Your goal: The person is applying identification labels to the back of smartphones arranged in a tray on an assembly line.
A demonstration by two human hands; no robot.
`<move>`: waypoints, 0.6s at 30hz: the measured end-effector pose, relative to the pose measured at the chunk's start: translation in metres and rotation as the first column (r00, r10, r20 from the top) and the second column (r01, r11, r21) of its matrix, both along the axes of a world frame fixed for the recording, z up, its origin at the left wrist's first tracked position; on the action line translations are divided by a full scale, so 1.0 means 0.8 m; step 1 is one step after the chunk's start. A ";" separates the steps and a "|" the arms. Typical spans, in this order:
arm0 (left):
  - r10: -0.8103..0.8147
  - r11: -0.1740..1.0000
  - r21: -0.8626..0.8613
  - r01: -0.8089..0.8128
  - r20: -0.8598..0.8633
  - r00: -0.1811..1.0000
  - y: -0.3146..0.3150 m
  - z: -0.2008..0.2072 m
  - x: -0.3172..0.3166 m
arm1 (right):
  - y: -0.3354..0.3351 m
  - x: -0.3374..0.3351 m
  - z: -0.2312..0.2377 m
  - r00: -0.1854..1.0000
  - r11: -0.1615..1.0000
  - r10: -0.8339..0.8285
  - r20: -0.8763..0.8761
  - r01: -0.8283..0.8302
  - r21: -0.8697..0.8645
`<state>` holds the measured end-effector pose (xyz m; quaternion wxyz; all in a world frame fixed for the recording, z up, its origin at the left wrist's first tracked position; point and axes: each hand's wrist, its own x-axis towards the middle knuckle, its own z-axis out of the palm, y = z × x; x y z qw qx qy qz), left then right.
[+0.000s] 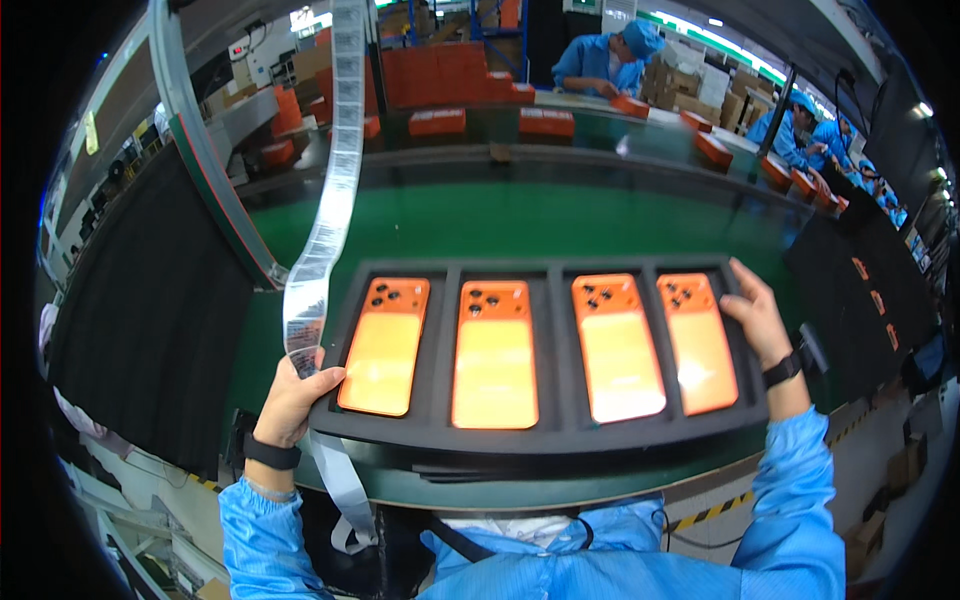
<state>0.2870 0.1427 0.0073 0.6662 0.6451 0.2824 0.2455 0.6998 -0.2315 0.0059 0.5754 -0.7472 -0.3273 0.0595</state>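
- A black tray (540, 438) lies level between the person's two hands, over the near side of the green table (560, 210); I can't tell whether it rests there.
- Four orange phones (495, 365) sit in its compartments, side by side, backs up, camera lenses toward the far edge.
- The left hand (286, 400) is curled around the tray's left end, thumb on the rim; its other fingers are mostly hidden.
- The right hand (762, 322) is partly closed on the right end, near the far corner.
- A pale label strip (337, 190) hangs down just beside the left hand.
- On the far side, orange boxes (437, 122) stand in a row, and a co-worker (612, 62) in blue bends over another.
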 end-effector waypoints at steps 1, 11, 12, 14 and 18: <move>-0.024 0.999 0.032 0.024 -0.004 1.000 -0.008 0.000 -0.005 | 0.001 0.003 0.015 0.994 0.999 0.039 -0.098 -0.037 0.020; 0.086 0.769 0.608 0.199 -0.407 0.910 -0.084 -0.035 0.040 | -0.058 0.017 -0.052 0.977 0.985 -0.084 -0.198 0.051 -0.168; 0.083 0.779 0.601 0.178 -0.380 0.921 -0.083 -0.034 0.039 | -0.059 0.016 -0.054 0.973 0.982 -0.105 -0.206 0.069 -0.174; 0.093 0.757 0.622 0.201 -0.406 0.909 -0.087 -0.025 0.038 | -0.066 0.013 -0.056 0.989 0.988 0.008 -0.146 -0.031 -0.151; 0.086 0.716 0.663 0.217 -0.392 0.916 -0.102 -0.025 0.046 | -0.076 0.000 -0.056 0.999 0.959 -0.004 -0.054 -0.011 -0.282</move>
